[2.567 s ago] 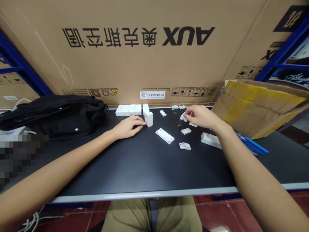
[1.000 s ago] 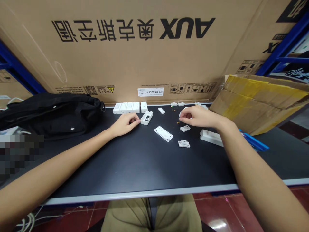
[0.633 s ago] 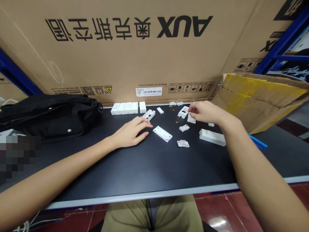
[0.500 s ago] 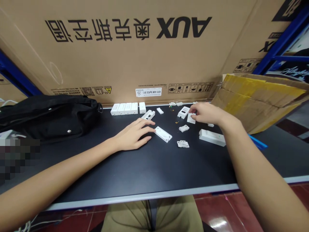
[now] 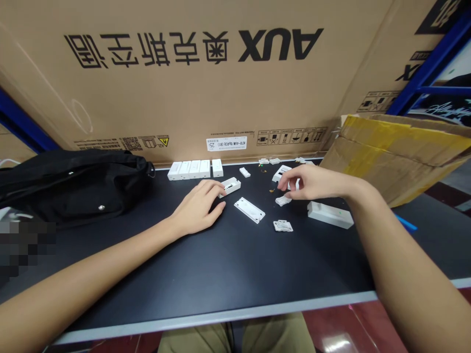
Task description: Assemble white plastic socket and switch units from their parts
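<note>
My left hand [image 5: 200, 206] rests on the dark table with its fingers apart, the fingertips touching the near end of an open white housing [image 5: 231, 186]. Right of it lies a flat white cover [image 5: 249, 210]. My right hand [image 5: 305, 181] hovers over the parts on the right, thumb and fingers parted, its thumb tip at a small white piece [image 5: 282, 201]. Partly behind its fingers is another white housing [image 5: 281, 171]. A second small white piece [image 5: 283, 226] lies nearer to me, and a long white case [image 5: 330, 214] sits below my right wrist.
Several white cases [image 5: 189, 169] stand in a row at the back, with a small white part [image 5: 245, 172] to their right. A black bag [image 5: 84, 186] lies at left, an open carton [image 5: 390, 162] at right. A large cardboard box [image 5: 206, 98] rises behind the table [image 5: 206, 274].
My left hand has shifted from the flat cover to the open housing. My right hand has moved left and nearer, from a white part to the small white piece. The view has shifted slightly.
</note>
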The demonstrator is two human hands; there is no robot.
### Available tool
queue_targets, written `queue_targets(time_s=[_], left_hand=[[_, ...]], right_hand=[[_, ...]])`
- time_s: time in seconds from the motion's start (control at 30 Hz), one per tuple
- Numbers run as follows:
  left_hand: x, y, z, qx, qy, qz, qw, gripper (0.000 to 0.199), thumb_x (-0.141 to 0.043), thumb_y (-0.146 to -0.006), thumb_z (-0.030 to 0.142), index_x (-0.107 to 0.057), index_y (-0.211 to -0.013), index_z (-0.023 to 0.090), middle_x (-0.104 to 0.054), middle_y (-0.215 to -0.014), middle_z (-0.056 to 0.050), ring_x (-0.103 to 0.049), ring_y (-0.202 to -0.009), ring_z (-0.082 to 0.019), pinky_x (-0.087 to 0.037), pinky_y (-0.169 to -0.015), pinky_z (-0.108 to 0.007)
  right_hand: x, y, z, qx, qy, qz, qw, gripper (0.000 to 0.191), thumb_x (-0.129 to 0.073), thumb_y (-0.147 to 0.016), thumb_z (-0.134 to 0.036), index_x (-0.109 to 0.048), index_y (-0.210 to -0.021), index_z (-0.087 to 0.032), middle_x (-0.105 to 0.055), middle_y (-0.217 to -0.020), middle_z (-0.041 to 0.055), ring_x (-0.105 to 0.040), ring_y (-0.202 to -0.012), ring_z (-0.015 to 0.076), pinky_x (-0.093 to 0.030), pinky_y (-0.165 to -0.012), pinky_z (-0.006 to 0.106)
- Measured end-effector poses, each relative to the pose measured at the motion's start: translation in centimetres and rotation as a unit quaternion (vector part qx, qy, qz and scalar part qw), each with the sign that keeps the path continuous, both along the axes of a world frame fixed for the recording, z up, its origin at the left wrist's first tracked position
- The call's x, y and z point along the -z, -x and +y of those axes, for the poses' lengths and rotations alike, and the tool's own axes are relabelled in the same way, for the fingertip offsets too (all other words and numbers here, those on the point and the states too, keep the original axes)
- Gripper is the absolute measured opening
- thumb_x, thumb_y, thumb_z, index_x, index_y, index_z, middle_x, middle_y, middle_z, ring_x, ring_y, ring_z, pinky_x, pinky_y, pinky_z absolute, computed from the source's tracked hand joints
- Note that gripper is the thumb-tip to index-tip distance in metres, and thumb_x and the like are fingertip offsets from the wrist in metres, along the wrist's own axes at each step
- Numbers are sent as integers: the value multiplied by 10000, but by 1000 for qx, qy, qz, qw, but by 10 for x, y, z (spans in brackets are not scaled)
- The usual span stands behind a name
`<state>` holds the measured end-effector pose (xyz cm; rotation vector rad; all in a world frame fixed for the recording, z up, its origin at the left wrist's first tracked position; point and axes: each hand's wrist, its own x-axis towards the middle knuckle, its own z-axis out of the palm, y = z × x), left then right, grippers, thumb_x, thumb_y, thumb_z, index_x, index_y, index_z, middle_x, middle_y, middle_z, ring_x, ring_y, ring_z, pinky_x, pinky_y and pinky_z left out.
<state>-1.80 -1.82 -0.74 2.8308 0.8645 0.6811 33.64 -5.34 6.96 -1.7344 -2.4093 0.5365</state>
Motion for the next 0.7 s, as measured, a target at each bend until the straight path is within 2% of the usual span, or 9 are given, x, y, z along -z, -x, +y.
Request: queue_targets(time_s=[0.1, 0.23, 0.3, 0.37, 0.47, 0.57, 0.7], left_hand=[[-1, -3, -2, -5, -41, -18, 999, 225, -540, -1018, 335, -598, -1194, 208, -618, -1361, -132, -568, -1282, -316, -508, -1104, -530], [-3, -18, -5, 66, -49, -14, 997, 357, -599, -992, 369, -587, -1323, 237, -620, -1450, -117, -544, -1372, -325, -449, -1169, -547], [-3, -26, -5, 96, -35, -7, 995, 358, -622, -977, 378, -607, -1311, 250, -643, -1450, -101, -550, -1388, -320, -429, -1180, -550], [-4, -31, -5, 116, -22, -1, 993, 253, -635, -961, 362, -648, -1189, 253, -685, -1392, -80, -579, -1360, -307, -409, -1190, -546], [-4, -32, -5, 121, -18, 0, 992, 101, -612, -958, 327, -632, -1002, 239, -740, -1207, -63, -653, -1189, -277, -412, -1163, -520], [-5, -28, -6, 112, -29, -3, 993, 115, -607, -952, 338, -603, -967, 225, -725, -1017, -58, -656, -1022, -264, -458, -1057, -476], [-6, -25, -7, 121, -24, -7, 992, 184, -645, -926, 388, -588, -986, 224, -695, -952, -48, -651, -942, -253, -470, -980, -439]], right_hand=[[1, 0, -2, -8, 19, -22, 1000, 323, -733, -727, -379, -796, -1011, -238, -783, -902, 33, -718, -755, 208, -529, -653, 299], [5, 0, -2, -16, 35, -53, 998, 324, -747, -679, -303, -804, -993, -249, -769, -863, 23, -714, -749, 209, -527, -635, 292], [6, 2, -2, -16, 45, -65, 997, 294, -735, -674, -270, -801, -960, -255, -762, -833, 15, -702, -722, 201, -518, -613, 285], [7, 5, -3, -14, 55, -70, 996, 260, -724, -679, -258, -795, -929, -252, -743, -786, 9, -678, -671, 187, -501, -581, 279], [6, 12, -5, -27, 44, -56, 997, 237, -704, -699, -251, -786, -921, -249, -723, -773, 4, -656, -661, 177, -491, -582, 278], [7, 23, -6, -54, 4, -32, 998, 251, -681, -712, -244, -779, -944, -245, -732, -841, 18, -664, -737, 187, -502, -647, 286], [10, 38, -6, -81, -37, -7, 996, 261, -663, -735, -240, -767, -974, -242, -722, -849, 25, -651, -738, 187, -490, -673, 294]])
